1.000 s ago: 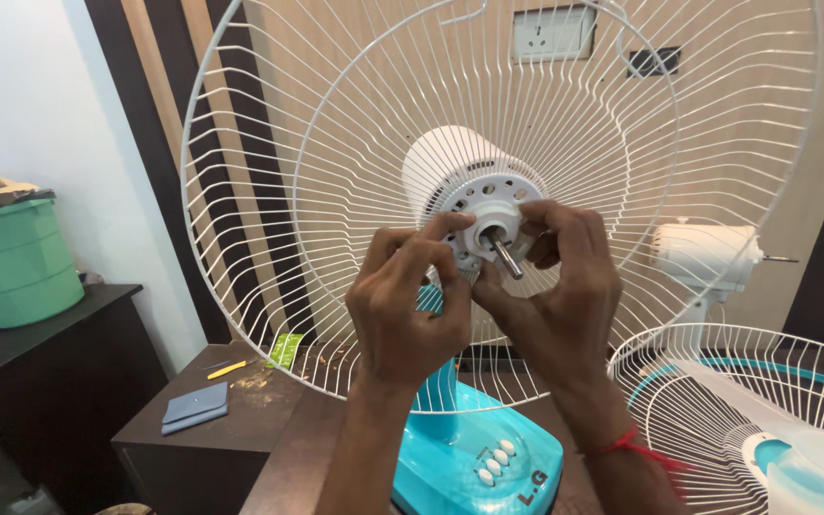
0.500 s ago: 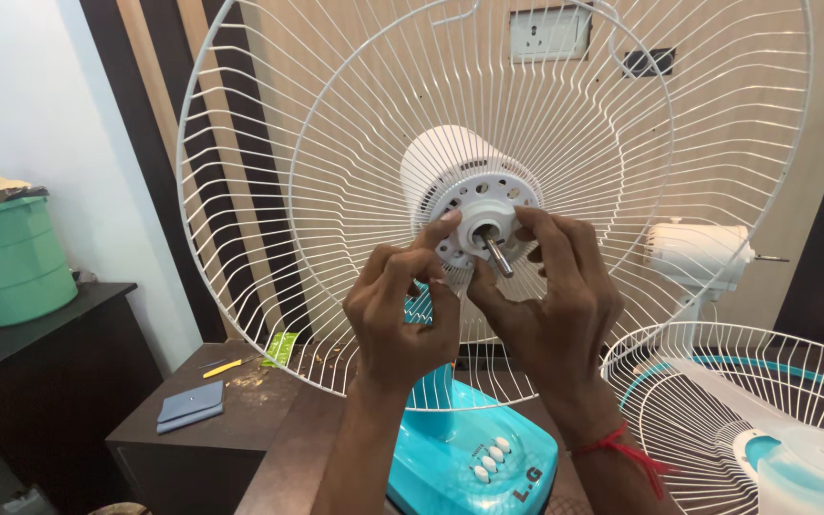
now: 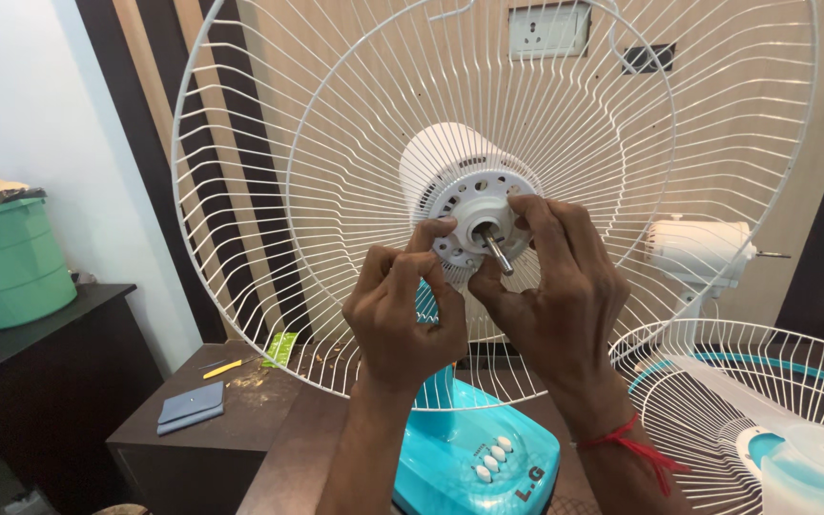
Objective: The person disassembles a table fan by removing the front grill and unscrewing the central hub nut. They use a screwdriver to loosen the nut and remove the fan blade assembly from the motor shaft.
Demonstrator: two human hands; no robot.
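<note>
1. The left hand is in the centre of the frame, a little below the middle. Its fingers are curled, and thumb and forefinger pinch the lower left edge of the round white plastic motor front with holes.
2. The right hand is just to the right of it. Its fingers grasp the right edge of the same motor front, and its thumb lies under the short metal shaft, which sticks out from the middle towards the camera. A red thread is tied around this wrist.
3. The motor front is in the centre of the large white wire fan guard, which fills most of the upper frame and stands upright.
4. Under the hands, at the bottom centre, there is the turquoise plastic fan base with white push buttons. It stands on the dark brown wooden table.
5. In the lower right corner lies a second white wire guard with a turquoise ring, and a white motor housing stands behind it.
6. At the lower left, a grey flat pouch and a yellow pen lie on a lower dark cabinet.
7. At the left edge stands a green plastic bucket.
</note>
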